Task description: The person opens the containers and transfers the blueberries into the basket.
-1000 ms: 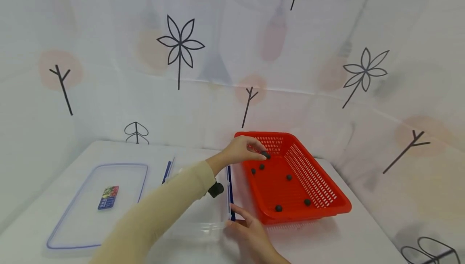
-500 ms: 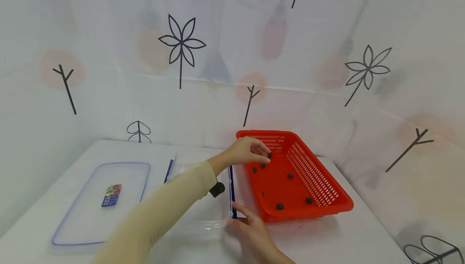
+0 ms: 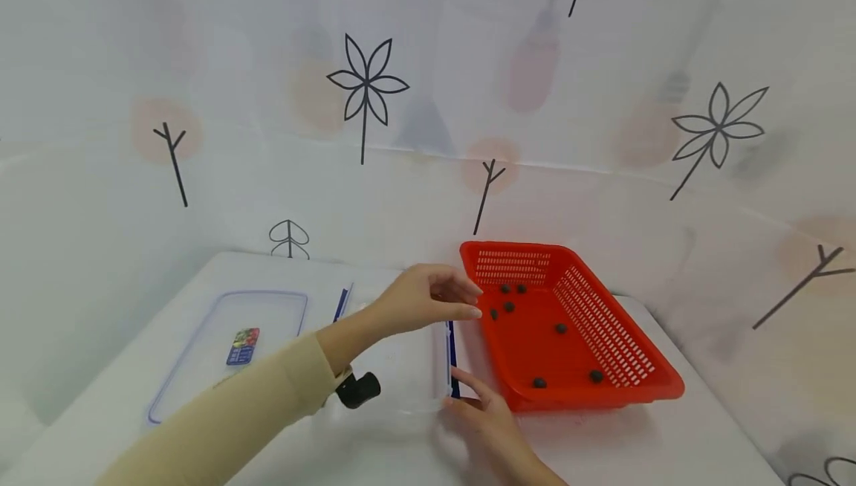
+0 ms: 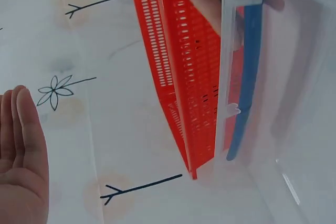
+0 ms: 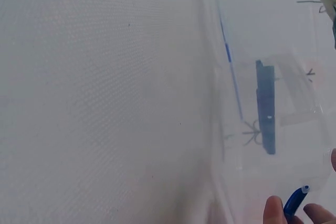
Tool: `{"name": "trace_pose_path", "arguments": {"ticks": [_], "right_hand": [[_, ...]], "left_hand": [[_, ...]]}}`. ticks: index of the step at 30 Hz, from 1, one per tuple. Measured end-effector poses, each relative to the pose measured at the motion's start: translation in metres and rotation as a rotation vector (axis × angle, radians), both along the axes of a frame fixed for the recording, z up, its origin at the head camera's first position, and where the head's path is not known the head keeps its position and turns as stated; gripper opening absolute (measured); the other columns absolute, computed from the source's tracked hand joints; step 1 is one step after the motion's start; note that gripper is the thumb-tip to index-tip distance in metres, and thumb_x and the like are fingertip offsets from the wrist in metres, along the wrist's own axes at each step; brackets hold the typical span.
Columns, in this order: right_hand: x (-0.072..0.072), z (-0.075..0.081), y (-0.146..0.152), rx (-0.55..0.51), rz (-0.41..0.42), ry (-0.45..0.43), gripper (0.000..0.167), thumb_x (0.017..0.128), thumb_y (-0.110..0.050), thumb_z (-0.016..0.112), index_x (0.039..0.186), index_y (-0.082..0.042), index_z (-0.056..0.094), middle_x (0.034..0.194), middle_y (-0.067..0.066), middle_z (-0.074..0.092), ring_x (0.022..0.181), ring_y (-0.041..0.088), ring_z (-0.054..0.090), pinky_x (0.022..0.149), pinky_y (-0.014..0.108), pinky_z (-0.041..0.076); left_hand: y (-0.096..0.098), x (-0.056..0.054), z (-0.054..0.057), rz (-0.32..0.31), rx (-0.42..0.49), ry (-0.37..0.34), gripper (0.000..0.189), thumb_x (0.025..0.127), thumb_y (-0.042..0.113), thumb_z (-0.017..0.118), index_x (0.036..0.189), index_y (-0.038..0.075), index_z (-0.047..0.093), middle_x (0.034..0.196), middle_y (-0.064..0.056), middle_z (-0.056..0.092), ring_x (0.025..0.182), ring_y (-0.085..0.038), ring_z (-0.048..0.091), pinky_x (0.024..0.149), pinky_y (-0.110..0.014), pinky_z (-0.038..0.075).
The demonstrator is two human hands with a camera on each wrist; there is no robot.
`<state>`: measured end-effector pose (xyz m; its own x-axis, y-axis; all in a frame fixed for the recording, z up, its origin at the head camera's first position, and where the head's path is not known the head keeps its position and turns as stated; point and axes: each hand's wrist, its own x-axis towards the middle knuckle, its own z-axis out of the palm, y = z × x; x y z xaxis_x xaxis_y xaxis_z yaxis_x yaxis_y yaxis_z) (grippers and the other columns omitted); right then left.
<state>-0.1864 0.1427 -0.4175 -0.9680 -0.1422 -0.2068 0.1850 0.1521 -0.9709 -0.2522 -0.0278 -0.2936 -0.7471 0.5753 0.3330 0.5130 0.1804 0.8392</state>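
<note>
My left hand [image 3: 428, 296] hovers beside the rear left rim of a red plastic basket [image 3: 582, 399], its fingers loosely bent and holding nothing. Several small dark balls [image 3: 561, 328] lie scattered on the basket floor. In the left wrist view, part of that left hand [image 4: 23, 156] shows at the left edge. My right hand [image 3: 491, 419] grips the near right corner of a clear plastic container [image 3: 401, 386]. Its thumb and fingers sit around the blue side latch [image 5: 295, 201], which shows at the bottom of the right wrist view. The left forearm hides part of the container.
A clear lid with a blue-edged rim [image 3: 200, 337] lies flat at the left, bearing a colourful label [image 3: 243, 346]. A black camera [image 3: 357, 389] is strapped to the left wrist. Behind the white table [image 3: 374, 449] hangs a white cloth [image 3: 428, 196] printed with plants.
My left hand has drawn back left from over the basket, where a dark ball was close at its fingertips; the fingers are empty now. The right hand stays at the container. The head view has turned left.
</note>
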Motion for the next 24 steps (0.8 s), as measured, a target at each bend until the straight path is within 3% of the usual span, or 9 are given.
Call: {"name": "trace_pose_path", "arguments": {"ticks": [3,11,16,24], "right_hand": [[0.001,0.002,0.004,0.053,-0.031,0.004,0.07,0.085,-0.031,0.068,0.143,-0.008,0.035,0.115,0.017,0.057,0.094,0.023,0.058,0.087,0.052,0.046],[0.007,-0.004,0.018,-0.012,0.011,0.082,0.07,0.088,-0.024,0.065,0.143,0.0,0.03,0.128,0.024,0.049,0.106,0.031,0.056,0.087,0.044,0.048],[0.008,-0.006,0.034,0.116,0.027,0.044,0.07,0.086,-0.028,0.067,0.142,0.0,0.033,0.136,0.025,0.04,0.112,0.033,0.052,0.086,0.046,0.049],[0.014,-0.012,0.079,0.311,0.028,-0.06,0.069,0.084,-0.033,0.068,0.136,0.002,0.041,0.128,0.021,0.049,0.111,0.037,0.049,0.085,0.051,0.047]], "left_hand": [[-0.02,0.013,-0.009,0.084,0.039,-0.023,0.024,0.082,0.024,0.073,0.102,0.013,0.068,0.091,0.003,0.066,0.082,-0.013,0.063,0.073,-0.027,0.053],[-0.089,0.033,-0.05,0.381,0.132,-0.045,0.031,0.08,0.026,0.074,0.105,0.009,0.066,0.095,-0.003,0.066,0.087,-0.015,0.063,0.077,-0.025,0.052],[-0.131,0.05,-0.073,0.585,0.073,-0.025,0.032,0.081,0.028,0.073,0.105,0.01,0.065,0.094,-0.001,0.066,0.088,-0.013,0.062,0.078,-0.022,0.05],[-0.176,0.071,-0.096,0.734,-0.112,0.014,0.035,0.082,0.03,0.072,0.108,0.009,0.064,0.098,-0.004,0.066,0.085,-0.012,0.063,0.072,-0.021,0.051]]}}
